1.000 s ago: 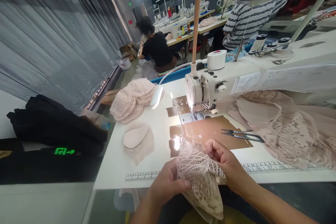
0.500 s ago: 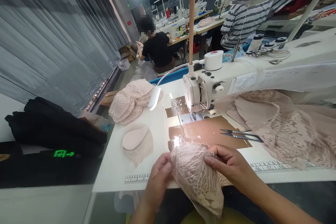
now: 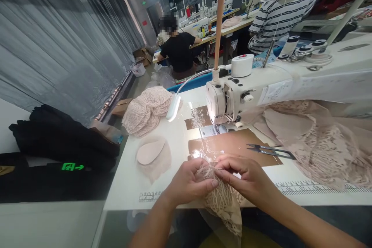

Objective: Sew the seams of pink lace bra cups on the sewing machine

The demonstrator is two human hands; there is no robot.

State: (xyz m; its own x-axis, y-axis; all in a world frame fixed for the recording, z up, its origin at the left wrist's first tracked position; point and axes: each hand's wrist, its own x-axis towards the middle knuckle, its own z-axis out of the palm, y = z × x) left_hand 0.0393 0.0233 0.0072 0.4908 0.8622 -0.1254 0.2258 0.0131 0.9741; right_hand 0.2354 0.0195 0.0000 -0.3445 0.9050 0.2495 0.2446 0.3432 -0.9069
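A piece of beige lace fabric hangs over the table's front edge, its upper part bunched between my two hands. My left hand is closed on its left side, thumb across the lace. Fingertips of my right hand pinch the upper edge, close against the left hand. Just beyond the hands lies a shiny brown plate in front of the sewing machine. Black thread snips rest right of the plate. To the left is a beige oval pad on a thin sheer piece.
Stacked lace cups stand at the back left beside a small lamp. More beige lace fabric is heaped on the right. A ruler strip runs along the front edge of the white table. Two people sit farther back.
My left hand has moved right and up to meet the right hand, and its fingers now close on the lace. The lace, spread out before, is bunched together.
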